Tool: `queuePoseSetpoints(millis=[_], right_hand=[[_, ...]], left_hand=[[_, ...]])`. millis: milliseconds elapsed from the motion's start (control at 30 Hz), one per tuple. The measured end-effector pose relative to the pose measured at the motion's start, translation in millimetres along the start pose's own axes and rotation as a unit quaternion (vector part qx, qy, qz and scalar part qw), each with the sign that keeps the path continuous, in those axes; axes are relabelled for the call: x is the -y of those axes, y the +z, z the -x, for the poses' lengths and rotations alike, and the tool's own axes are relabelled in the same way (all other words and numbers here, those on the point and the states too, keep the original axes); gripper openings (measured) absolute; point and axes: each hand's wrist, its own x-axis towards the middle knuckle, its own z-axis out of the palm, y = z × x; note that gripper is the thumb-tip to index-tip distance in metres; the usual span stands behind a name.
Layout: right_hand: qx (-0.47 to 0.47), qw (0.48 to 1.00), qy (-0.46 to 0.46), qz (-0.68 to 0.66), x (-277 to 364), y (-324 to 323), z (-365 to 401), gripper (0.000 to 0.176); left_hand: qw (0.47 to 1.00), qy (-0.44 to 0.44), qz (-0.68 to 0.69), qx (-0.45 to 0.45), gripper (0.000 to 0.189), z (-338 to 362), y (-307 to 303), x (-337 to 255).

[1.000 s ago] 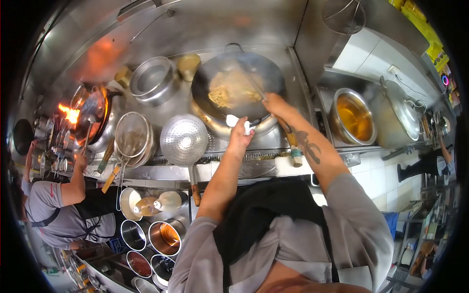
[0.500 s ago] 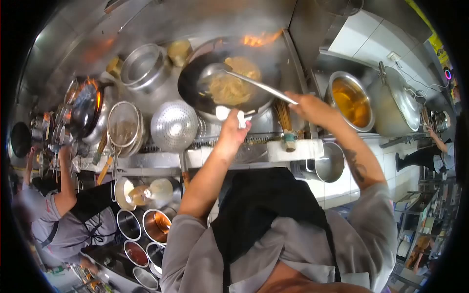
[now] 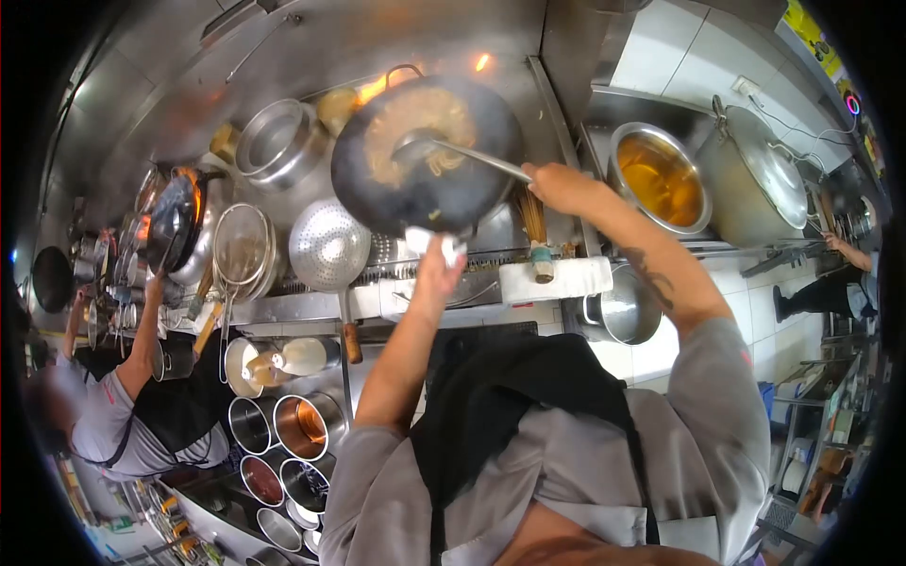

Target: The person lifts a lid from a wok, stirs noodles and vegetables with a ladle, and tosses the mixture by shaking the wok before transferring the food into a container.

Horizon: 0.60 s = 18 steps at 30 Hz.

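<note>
My left hand (image 3: 441,270) is closed on a folded white cloth (image 3: 422,241) at the near rim of a black wok (image 3: 377,209). The wok is tilted, and strips of pale brown food like noodles (image 3: 453,118) are blurred across its far half. Fingers wrapped round its handle, my right hand (image 3: 564,190) holds a metal ladle (image 3: 489,162). The ladle's bowl is in the wok among the food. Flames (image 3: 373,90) show behind the wok's far edge.
A perforated strainer (image 3: 330,247) and stacked metal pots (image 3: 274,146) lie to the left. A bamboo brush (image 3: 533,226) stands right of the wok, near a pot of amber liquid (image 3: 651,179). At the left, a co-worker (image 3: 151,406) handles another wok (image 3: 172,217).
The wok has shifted left and tilted, its food spreading toward the far side. Both my hands moved slightly left with it, still holding the cloth and ladle. Flames appear behind the rim.
</note>
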Motion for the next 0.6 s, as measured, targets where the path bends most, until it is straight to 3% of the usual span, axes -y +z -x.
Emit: queuePoseSetpoints(millis=[33, 67, 100, 200, 233, 300, 333, 400, 500, 600], right_hand=[[-0.019, 1.000, 0.000, 0.012, 8, 0, 3, 0.025], [-0.042, 0.999, 0.002, 0.026, 13, -3, 4, 0.025], [-0.057, 0.997, -0.022, 0.051, 15, -4, 6, 0.026], [-0.067, 0.991, -0.065, 0.092, 23, -20, 11, 0.034], [-0.045, 0.993, -0.065, 0.086, 23, -25, 11, 0.033], [0.012, 0.997, -0.064, 0.046, 30, -39, 23, 0.034], [0.039, 0.997, -0.062, 0.027, 33, -48, 28, 0.035], [0.068, 0.996, -0.048, 0.013, 41, -58, 39, 0.039], [0.107, 0.994, -0.034, -0.012, 40, -59, 51, 0.035], [0.152, 0.987, 0.016, -0.059, 40, -61, 49, 0.036]], left_hand=[[0.999, -0.029, 0.005, 0.016, 0.017, -4, -29, 21], [0.997, -0.055, -0.035, -0.030, 0.016, 15, -34, 27], [0.997, -0.062, -0.018, 0.034, 0.020, 9, -54, 40], [1.000, -0.012, 0.012, -0.018, 0.016, 52, 9, -7], [0.996, -0.051, 0.070, -0.023, 0.016, 10, 3, -18], [0.998, -0.010, 0.047, 0.051, 0.014, -8, 17, -48], [0.999, -0.028, 0.036, 0.011, 0.014, -18, 21, -57], [0.998, -0.050, 0.026, 0.029, 0.013, -43, 9, -63], [0.995, -0.062, 0.033, 0.070, 0.013, -22, 4, -53], [0.995, -0.081, 0.057, -0.010, 0.011, 25, 35, -64]])
